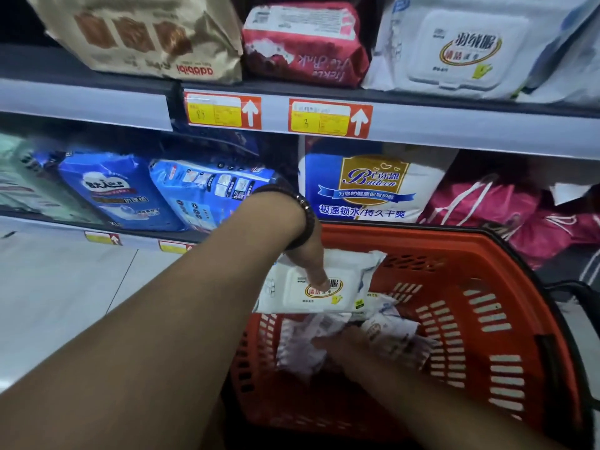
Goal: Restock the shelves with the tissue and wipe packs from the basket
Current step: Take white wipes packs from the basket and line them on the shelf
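Wipe pack (354,282) held by left hand (306,251) over basket (422,236); behind, Baileen pack (373,185).

A wipe pack (357,274) in left hand (306,254) — over red basket (422,236).

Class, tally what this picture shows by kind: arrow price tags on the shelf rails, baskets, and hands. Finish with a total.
arrow price tags: 4
basket: 1
hands: 2, the left hand gripping a wipe pack, and the right hand
Total: 7
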Tool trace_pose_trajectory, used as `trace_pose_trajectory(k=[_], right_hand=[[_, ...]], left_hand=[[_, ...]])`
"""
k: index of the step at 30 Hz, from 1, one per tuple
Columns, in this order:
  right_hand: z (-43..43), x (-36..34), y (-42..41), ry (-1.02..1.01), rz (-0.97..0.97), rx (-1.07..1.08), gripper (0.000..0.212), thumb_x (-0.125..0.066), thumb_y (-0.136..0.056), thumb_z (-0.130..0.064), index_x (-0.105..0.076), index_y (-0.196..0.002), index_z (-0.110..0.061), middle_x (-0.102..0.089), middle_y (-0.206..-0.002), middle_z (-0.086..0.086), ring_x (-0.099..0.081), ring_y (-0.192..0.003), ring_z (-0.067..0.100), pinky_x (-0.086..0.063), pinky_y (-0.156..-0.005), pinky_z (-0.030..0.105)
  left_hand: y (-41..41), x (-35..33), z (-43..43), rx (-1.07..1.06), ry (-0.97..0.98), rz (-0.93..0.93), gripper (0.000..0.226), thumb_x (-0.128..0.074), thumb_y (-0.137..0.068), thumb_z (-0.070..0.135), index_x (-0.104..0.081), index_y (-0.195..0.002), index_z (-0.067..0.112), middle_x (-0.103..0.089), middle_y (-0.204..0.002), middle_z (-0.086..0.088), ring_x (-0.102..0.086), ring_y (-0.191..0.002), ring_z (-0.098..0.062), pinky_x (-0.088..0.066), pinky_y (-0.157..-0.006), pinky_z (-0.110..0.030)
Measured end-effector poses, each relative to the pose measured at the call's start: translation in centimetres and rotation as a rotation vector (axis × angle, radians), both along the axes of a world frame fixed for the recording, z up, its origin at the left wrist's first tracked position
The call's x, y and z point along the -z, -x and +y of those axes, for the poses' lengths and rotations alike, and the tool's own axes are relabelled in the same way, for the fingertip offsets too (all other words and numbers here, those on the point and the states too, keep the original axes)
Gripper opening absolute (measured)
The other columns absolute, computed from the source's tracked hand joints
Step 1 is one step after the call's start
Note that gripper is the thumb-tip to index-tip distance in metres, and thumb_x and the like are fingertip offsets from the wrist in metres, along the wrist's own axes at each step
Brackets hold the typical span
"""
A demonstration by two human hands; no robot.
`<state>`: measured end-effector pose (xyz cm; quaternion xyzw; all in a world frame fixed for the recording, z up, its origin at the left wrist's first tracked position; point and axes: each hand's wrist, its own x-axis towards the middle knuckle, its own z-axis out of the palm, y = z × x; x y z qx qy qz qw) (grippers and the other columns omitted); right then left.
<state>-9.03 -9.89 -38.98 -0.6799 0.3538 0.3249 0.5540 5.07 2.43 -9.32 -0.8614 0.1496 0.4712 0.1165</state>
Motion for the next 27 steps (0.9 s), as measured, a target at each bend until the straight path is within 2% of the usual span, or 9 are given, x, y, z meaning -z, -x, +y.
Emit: trace_pose_trajectory(k=[3, 6, 12, 15, 18, 20, 23, 25, 27], right_hand=[[0.6, -2.3, 0.0, -0.059, 0.046, -0.033, 0.017, -0.091, -0.072, 0.0, -0.078, -0.077, -0.008, -0.077, -0.065, 0.004, -0.076, -0.058, 0.017, -0.06, -0.054, 0.028], [0.6, -3.2, -0.6, -0.076, 0.055, -0.077, 0.033, -0.093, -0.06, -0.015, -0.078, -0.089, -0.005, -0.079, -0.079, 0.016, -0.08, -0.078, 0.034, -0.067, -0.076, 0.054], [-2.0, -8.3, -0.1, 0.081, -0.246, -0.22, 0.04, -0.085, -0.072, -0.017, -0.07, -0.109, -0.018, -0.079, -0.103, 0.003, -0.076, -0.099, 0.03, -0.063, -0.078, 0.037], [-4.4, -13.7, -0.1, 0.081, -0.304, -0.367, 0.032, -0.08, -0.085, -0.009, -0.071, -0.115, -0.015, -0.077, -0.099, -0.001, -0.075, -0.086, 0.018, -0.057, -0.055, 0.02], [-7.0, -19.9, 0.1, 0.135, -0.412, -0.38, 0.04, -0.083, -0.076, -0.019, -0.075, -0.115, -0.015, -0.08, -0.108, 0.0, -0.077, -0.101, 0.021, -0.064, -0.085, 0.042], [-8.8, -23.6, 0.9, 0.124, -0.457, -0.307, 0.038, -0.081, -0.076, -0.026, -0.075, -0.113, -0.017, -0.082, -0.105, 0.001, -0.079, -0.094, 0.022, -0.065, -0.078, 0.05], [-11.0, -27.3, 2.1, -0.048, -0.54, -0.076, 0.021, -0.072, -0.097, -0.017, -0.073, -0.118, -0.018, -0.083, -0.103, 0.004, -0.078, -0.08, 0.02, -0.056, -0.051, 0.032], [-11.4, -28.9, 2.3, -0.158, -0.621, 0.119, 0.021, -0.069, -0.1, -0.014, -0.07, -0.121, -0.018, -0.082, -0.106, 0.007, -0.078, -0.08, 0.021, -0.059, -0.058, 0.034], [-11.1, -29.7, 2.0, -0.248, -0.686, 0.275, 0.021, -0.068, -0.101, -0.014, -0.068, -0.121, -0.02, -0.08, -0.114, 0.008, -0.079, -0.096, 0.031, -0.064, -0.079, 0.051]], left_hand=[[-0.1, -0.1, 0.2, -0.007, -0.012, -0.038, 0.08, -0.07, -0.075, 0.079, -0.064, -0.136, 0.027, -0.065, -0.136, 0.001, -0.062, -0.122, -0.029, -0.05, -0.108, -0.049], [0.0, -0.8, 0.6, -0.048, 0.016, -0.09, 0.085, -0.07, -0.077, 0.077, -0.059, -0.142, 0.023, -0.061, -0.142, -0.001, -0.059, -0.127, -0.03, -0.049, -0.109, -0.048], [1.3, -1.6, 1.1, -0.111, 0.104, -0.153, 0.07, -0.072, -0.08, 0.07, -0.066, -0.13, 0.021, -0.068, -0.129, -0.001, -0.065, -0.116, -0.027, -0.053, -0.104, -0.043], [1.6, -2.5, 2.1, -0.151, 0.186, -0.252, 0.065, -0.071, -0.078, 0.07, -0.072, -0.121, 0.021, -0.073, -0.119, -0.001, -0.069, -0.107, -0.025, -0.057, -0.099, -0.042], [2.3, -3.9, 3.0, -0.224, 0.307, -0.317, 0.057, -0.072, -0.085, 0.06, -0.066, -0.129, 0.023, -0.068, -0.128, -0.001, -0.066, -0.113, -0.024, -0.056, -0.099, -0.039], [2.7, -4.4, 3.6, -0.277, 0.385, -0.333, 0.049, -0.072, -0.088, 0.054, -0.065, -0.128, 0.025, -0.068, -0.128, 0.0, -0.066, -0.11, -0.023, -0.055, -0.095, -0.034], [3.1, -3.9, 4.3, -0.445, 0.542, -0.264, 0.041, -0.076, -0.087, 0.053, -0.068, -0.119, 0.03, -0.073, -0.118, 0.004, -0.071, -0.1, -0.017, -0.058, -0.093, -0.035], [3.4, -3.5, 4.1, -0.532, 0.631, -0.218, 0.045, -0.076, -0.081, 0.06, -0.07, -0.115, 0.032, -0.075, -0.115, 0.006, -0.073, -0.099, -0.016, -0.057, -0.098, -0.036], [4.2, -3.5, 3.4, -0.584, 0.701, -0.167, 0.053, -0.074, -0.073, 0.067, -0.072, -0.113, 0.032, -0.079, -0.111, 0.007, -0.076, -0.1, -0.017, -0.055, -0.103, -0.039]])
